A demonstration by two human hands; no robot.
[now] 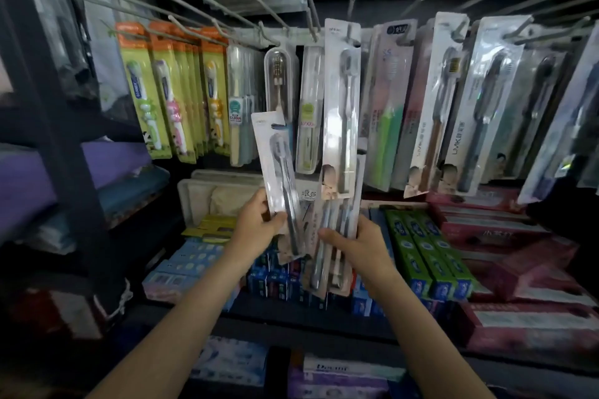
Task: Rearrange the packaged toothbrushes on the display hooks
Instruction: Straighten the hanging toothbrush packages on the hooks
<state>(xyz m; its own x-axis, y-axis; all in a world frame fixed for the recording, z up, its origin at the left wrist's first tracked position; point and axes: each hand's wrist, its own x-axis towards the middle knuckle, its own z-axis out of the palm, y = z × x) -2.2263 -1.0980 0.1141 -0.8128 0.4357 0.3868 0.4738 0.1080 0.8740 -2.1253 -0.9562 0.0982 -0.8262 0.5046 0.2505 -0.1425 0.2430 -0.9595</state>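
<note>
"LMK" toothbrush pack (pixel 464 113), "CLEAN" label (pixel 235 113)

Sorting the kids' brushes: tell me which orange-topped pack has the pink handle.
The middle kids' pack of the three front ones; the left kids' pack has a green handle, the right kids' pack a yellow one.

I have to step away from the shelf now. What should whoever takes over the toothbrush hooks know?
Left hand grips one grey toothbrush pack, off the hooks and tilted.
Right hand grips a multi-brush pack by its lower part; the tall single pack above it seems to hang on a hook.
Done: cannot tell.
Left: hang both held packs.
</note>
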